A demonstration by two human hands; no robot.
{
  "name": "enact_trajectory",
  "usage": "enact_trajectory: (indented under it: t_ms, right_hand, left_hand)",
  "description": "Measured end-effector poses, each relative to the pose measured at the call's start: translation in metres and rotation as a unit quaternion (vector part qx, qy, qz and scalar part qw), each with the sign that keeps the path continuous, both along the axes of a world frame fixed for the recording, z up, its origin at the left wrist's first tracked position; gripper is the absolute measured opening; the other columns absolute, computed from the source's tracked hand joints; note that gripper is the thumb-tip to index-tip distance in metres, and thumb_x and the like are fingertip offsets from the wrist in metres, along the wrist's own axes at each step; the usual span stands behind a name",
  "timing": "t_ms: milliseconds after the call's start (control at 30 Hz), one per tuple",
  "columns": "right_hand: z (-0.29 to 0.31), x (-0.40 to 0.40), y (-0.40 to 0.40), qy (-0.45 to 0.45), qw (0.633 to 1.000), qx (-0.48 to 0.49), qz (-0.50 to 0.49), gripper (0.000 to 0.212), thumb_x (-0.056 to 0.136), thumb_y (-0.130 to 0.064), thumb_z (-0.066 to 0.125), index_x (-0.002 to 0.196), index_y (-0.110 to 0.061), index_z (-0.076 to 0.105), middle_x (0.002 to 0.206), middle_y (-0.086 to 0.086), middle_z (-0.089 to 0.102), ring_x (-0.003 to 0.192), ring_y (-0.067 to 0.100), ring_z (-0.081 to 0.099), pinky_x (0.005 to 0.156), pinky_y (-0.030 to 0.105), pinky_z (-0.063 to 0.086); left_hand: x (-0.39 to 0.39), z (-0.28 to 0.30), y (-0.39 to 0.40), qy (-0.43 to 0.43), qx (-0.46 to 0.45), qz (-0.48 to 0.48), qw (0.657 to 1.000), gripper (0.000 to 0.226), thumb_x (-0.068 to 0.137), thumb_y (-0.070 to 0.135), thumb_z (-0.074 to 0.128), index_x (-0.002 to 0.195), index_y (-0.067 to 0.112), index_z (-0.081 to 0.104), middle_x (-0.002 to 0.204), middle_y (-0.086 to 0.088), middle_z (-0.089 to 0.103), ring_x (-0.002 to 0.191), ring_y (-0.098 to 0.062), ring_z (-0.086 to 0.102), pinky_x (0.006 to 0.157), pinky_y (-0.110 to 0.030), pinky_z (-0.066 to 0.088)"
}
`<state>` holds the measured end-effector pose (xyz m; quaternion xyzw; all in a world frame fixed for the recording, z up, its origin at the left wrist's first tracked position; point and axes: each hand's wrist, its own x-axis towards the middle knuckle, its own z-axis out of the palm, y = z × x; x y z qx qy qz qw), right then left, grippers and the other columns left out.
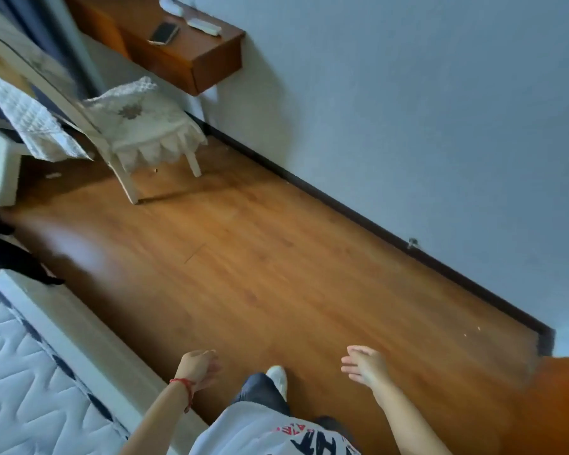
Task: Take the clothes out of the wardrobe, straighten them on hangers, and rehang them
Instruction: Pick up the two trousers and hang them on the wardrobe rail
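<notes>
No wardrobe, hanger or hanging clothes are in view. My left hand (199, 367), with a red string on the wrist, hangs low over the wooden floor with loosely curled fingers and holds nothing. My right hand (365, 366) is also empty, its fingers relaxed and pointing left. Between them I see my own leg in dark jeans and a white shoe (277, 379). A dark piece of cloth (10, 254) lies at the left edge beside the bed.
A bed with a quilted white mattress (23, 372) fills the lower left. A white chair (135, 126) with a lace cover stands at the back left under a wooden wall shelf (191, 54) carrying a phone and remotes. A pale wall runs along the right.
</notes>
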<state>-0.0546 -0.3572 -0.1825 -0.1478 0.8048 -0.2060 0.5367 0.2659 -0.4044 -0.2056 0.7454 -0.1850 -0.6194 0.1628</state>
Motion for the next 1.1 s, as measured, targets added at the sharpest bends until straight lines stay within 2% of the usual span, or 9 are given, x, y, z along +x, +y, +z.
enact_trajectory:
  t_ms: [133, 300, 433, 567, 700, 800, 867, 1000, 1100]
  right_hand:
    - [0.001, 0.006, -0.090, 0.005, 0.999, -0.013, 0.036, 0.027, 0.096, -0.014, 0.047, 0.117, -0.001, 0.057, 0.093, 0.015, 0.063, 0.074, 0.026, 0.062, 0.078, 0.035, 0.049]
    - [-0.006, 0.035, -0.193, 0.005, 0.992, 0.009, 0.123, 0.030, 0.096, -0.012, 0.046, 0.120, 0.003, 0.054, 0.106, 0.024, 0.063, 0.075, 0.028, 0.060, 0.067, 0.028, 0.048]
    - [-0.018, 0.081, -0.291, -0.010, 0.980, 0.018, 0.200, 0.031, 0.096, -0.011, 0.047, 0.121, 0.005, 0.053, 0.113, 0.027, 0.062, 0.074, 0.029, 0.059, 0.072, 0.033, 0.049]
    - [-0.028, 0.136, -0.397, -0.017, 0.962, 0.016, 0.271, 0.030, 0.095, -0.009, 0.047, 0.121, 0.005, 0.052, 0.110, 0.028, 0.062, 0.064, 0.023, 0.056, 0.063, 0.028, 0.044]
    - [-0.025, 0.206, -0.493, -0.012, 0.931, 0.018, 0.363, 0.030, 0.094, -0.009, 0.049, 0.119, 0.005, 0.054, 0.098, 0.021, 0.062, 0.063, 0.022, 0.057, 0.059, 0.028, 0.044]
    - [-0.019, 0.269, -0.548, 0.011, 0.890, 0.013, 0.455, 0.029, 0.093, -0.009, 0.048, 0.117, 0.004, 0.055, 0.102, 0.022, 0.063, 0.069, 0.025, 0.060, 0.062, 0.029, 0.046]
    - [-0.012, 0.310, -0.568, 0.016, 0.865, -0.003, 0.501, 0.027, 0.092, -0.009, 0.048, 0.113, 0.005, 0.057, 0.101, 0.022, 0.064, 0.065, 0.022, 0.059, 0.058, 0.026, 0.044]
    - [-0.009, 0.423, -0.605, -0.001, 0.809, -0.024, 0.587, 0.025, 0.093, -0.007, 0.047, 0.110, 0.007, 0.058, 0.090, 0.016, 0.061, 0.055, 0.015, 0.054, 0.049, 0.021, 0.038]
    - [-0.009, 0.501, -0.623, -0.012, 0.789, -0.039, 0.613, 0.024, 0.092, -0.006, 0.048, 0.109, 0.007, 0.059, 0.100, 0.025, 0.065, 0.057, 0.016, 0.053, 0.051, 0.022, 0.038]
  left_hand:
    - [0.018, 0.003, -0.064, -0.001, -0.005, 0.041, 0.999, 0.023, 0.091, 0.004, 0.049, 0.068, 0.003, 0.054, 0.046, -0.007, 0.052, 0.032, -0.015, 0.046, 0.035, -0.013, 0.033]
    - [0.054, 0.007, -0.126, 0.024, -0.024, 0.118, 0.992, 0.018, 0.092, 0.008, 0.049, 0.077, 0.003, 0.058, 0.064, -0.014, 0.056, 0.057, -0.024, 0.052, 0.050, -0.024, 0.040]
    - [0.092, 0.003, -0.165, 0.019, -0.021, 0.197, 0.980, 0.010, 0.091, 0.010, 0.051, 0.087, 0.006, 0.059, 0.069, -0.013, 0.060, 0.058, -0.022, 0.056, 0.047, -0.022, 0.046]
    - [0.127, 0.003, -0.201, -0.006, -0.003, 0.285, 0.958, 0.015, 0.092, 0.012, 0.048, 0.083, 0.007, 0.059, 0.066, -0.010, 0.061, 0.051, -0.018, 0.058, 0.051, -0.022, 0.045]
    - [0.165, 0.013, -0.230, -0.019, 0.001, 0.350, 0.937, 0.014, 0.092, 0.013, 0.048, 0.085, 0.006, 0.058, 0.067, -0.010, 0.060, 0.056, -0.021, 0.054, 0.053, -0.022, 0.039]
    - [0.194, 0.019, -0.242, -0.024, 0.000, 0.417, 0.908, 0.015, 0.092, 0.012, 0.049, 0.081, 0.008, 0.058, 0.070, -0.012, 0.061, 0.059, -0.022, 0.054, 0.056, -0.025, 0.040]
    - [0.208, 0.025, -0.244, -0.026, 0.003, 0.446, 0.895, 0.015, 0.092, 0.013, 0.048, 0.083, 0.009, 0.058, 0.074, -0.012, 0.061, 0.063, -0.023, 0.055, 0.059, -0.027, 0.043]
    - [0.257, 0.018, -0.249, -0.041, 0.018, 0.504, 0.862, 0.015, 0.092, 0.007, 0.046, 0.080, 0.008, 0.055, 0.067, -0.011, 0.055, 0.055, -0.021, 0.047, 0.050, -0.021, 0.037]
    - [0.313, 0.008, -0.258, -0.037, 0.032, 0.541, 0.840, 0.020, 0.091, 0.006, 0.045, 0.074, 0.009, 0.052, 0.065, -0.011, 0.052, 0.051, -0.019, 0.047, 0.041, -0.017, 0.038]
